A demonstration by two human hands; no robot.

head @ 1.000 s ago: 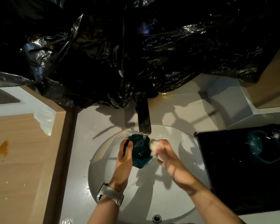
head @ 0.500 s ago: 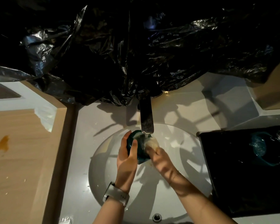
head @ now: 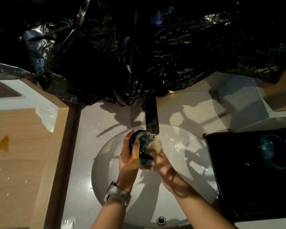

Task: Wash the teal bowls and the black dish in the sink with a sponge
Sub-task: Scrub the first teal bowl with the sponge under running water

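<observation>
— Hands (head: 130, 160) first: left one curled round a teal bowl (head: 141, 147), thumb over the rim, fingers behind, a pale watch strap (head: 118, 194) on the wrist.

— And the right hand (head: 162, 164)?

— Blurred and half in shadow, just right of the bowl. Pressing a pale, foamy sponge (head: 154, 143) against the bowl's rim and inside; fingers seemingly closed on the sponge, though hard to tell through the blur.

— Where, exactly?

— Centre of the frame, above the white round sink (head: 106, 171), directly under the tip of the flat metal tap (head: 151, 119). Bowl tilted, opening turned toward the right hand.

— Further out?

— Right of the frame: black dish (head: 238, 171), large and square-cornered, lying on the counter beside the sink, with a second teal bowl (head: 269, 151) resting in its upper right part. Both wet-looking, with flecks of foam.

— Left side?

— Wooden surface (head: 23, 162) with orange stains (head: 4, 143) near the left edge. Light grey counter (head: 92, 123) between wood and sink.

— Top of the frame?

— Crumpled black plastic sheeting (head: 139, 47) across the whole upper half, hanging down over the base of the tap. Overflow hole (head: 161, 220) at the bottom edge of the sink.
</observation>
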